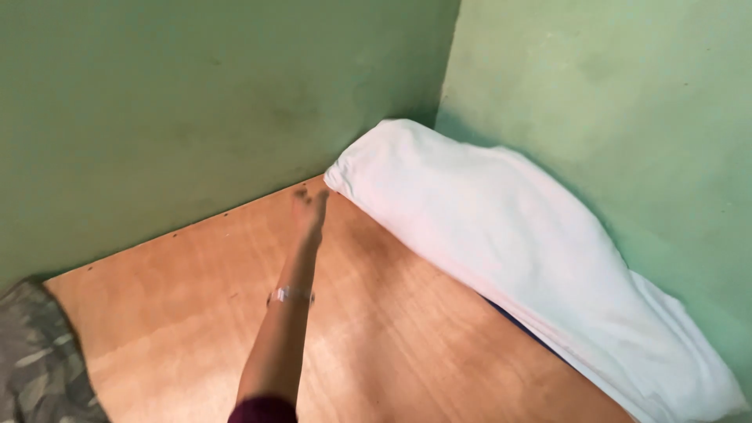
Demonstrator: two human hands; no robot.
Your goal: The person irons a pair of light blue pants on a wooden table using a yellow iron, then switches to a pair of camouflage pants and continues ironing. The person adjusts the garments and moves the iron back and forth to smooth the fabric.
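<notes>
Head view: two green walls (pixel 196 102) meet in a corner at top centre. Below them lies a bare plywood bed board (pixel 407 345), which fills most of the lower frame.

A long white pillow (pixel 501 235) in a towel-like cover lies on the board along the right-hand wall, one end pushed into the corner. A thin dark blue strip (pixel 513 317) shows under its near edge; can't tell what it is. A grey patterned cloth (pixel 35 360) sits at the board's left end, cut off by the frame.

The left hand (pixel 309 207) is stretched out at arm's length over the board, near the pillow's corner end and just short of it, approx. level w/ the board's far edge. The fingers look extended forward and loose w/ nothing in them. The hand is motion-blurred, so I can't tell if it touches the wood. A thin bracelet (pixel 291 295) circles the wrist and a dark red sleeve (pixel 262 409) shows at the bottom edge.

Judgement: this is a reach along the bare board twd the pillow end, no grip made. Taking hold of the pillow would need the last gap closed and the fingers curled round its corner.

Hidden: the right hand is out of frame. The pillow's far end and the board's near side are cropped.
</notes>
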